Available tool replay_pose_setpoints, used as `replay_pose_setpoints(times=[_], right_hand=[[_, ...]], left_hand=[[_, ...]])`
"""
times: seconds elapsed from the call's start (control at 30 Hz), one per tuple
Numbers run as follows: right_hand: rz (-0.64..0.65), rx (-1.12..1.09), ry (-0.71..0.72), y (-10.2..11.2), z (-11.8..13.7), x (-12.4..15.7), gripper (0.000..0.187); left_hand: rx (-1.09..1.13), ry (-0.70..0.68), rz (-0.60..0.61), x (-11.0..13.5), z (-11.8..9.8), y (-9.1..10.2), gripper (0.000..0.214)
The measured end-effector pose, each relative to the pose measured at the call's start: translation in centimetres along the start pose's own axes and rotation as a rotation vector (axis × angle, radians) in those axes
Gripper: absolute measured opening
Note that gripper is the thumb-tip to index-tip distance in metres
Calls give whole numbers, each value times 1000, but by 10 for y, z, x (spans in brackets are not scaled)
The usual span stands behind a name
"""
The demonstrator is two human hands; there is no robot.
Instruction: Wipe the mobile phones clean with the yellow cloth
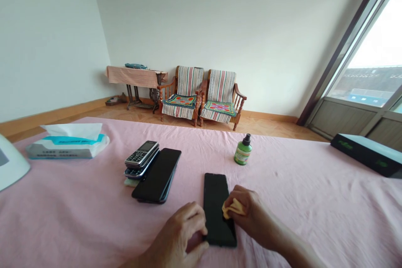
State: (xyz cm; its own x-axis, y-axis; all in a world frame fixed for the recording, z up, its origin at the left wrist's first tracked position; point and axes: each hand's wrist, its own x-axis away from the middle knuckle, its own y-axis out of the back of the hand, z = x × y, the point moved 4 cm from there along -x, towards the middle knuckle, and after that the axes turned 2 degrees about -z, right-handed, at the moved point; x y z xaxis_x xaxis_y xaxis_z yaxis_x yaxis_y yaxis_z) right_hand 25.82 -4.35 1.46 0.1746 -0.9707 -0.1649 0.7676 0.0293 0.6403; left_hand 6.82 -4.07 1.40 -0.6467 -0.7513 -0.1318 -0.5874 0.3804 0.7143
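Note:
A black smartphone point(216, 209) lies face up on the pink cloth in front of me. My left hand point(184, 234) is at its lower left side, with curled fingers and thumb holding the edge. In my right hand point(246, 207) is a bunched yellow cloth point(235, 208), pinched between thumb and fingers and pressed on the right part of the screen. Beyond the smartphone stands a small green spray bottle point(243, 150) with a black top.
Left of the smartphone lie stacked black smartphones point(158, 176) and a pile of keypad phones point(143, 155). A tissue pack point(67, 144) and a white rounded object point(11, 163) are farther left. A black box point(367, 155) sits at right. Two wooden chairs point(218, 92) stand beyond the table.

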Motion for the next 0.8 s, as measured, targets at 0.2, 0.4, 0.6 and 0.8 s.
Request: replay_pose_setpoints(times=[0.2, 0.4, 0.6, 0.8], right_hand=[[63, 13, 6, 3, 1, 0, 20], [-152, 21, 22, 10, 5, -5, 11], [-233, 168, 106, -2, 1, -4, 12], [-282, 596, 200, -14, 7, -4, 20]], left_hand=[[-22, 34, -51, 0, 6, 1, 37], [-56, 45, -53, -1, 6, 3, 44], [-76, 55, -36, 0, 5, 5, 45], [-83, 44, -43, 0, 6, 4, 44]])
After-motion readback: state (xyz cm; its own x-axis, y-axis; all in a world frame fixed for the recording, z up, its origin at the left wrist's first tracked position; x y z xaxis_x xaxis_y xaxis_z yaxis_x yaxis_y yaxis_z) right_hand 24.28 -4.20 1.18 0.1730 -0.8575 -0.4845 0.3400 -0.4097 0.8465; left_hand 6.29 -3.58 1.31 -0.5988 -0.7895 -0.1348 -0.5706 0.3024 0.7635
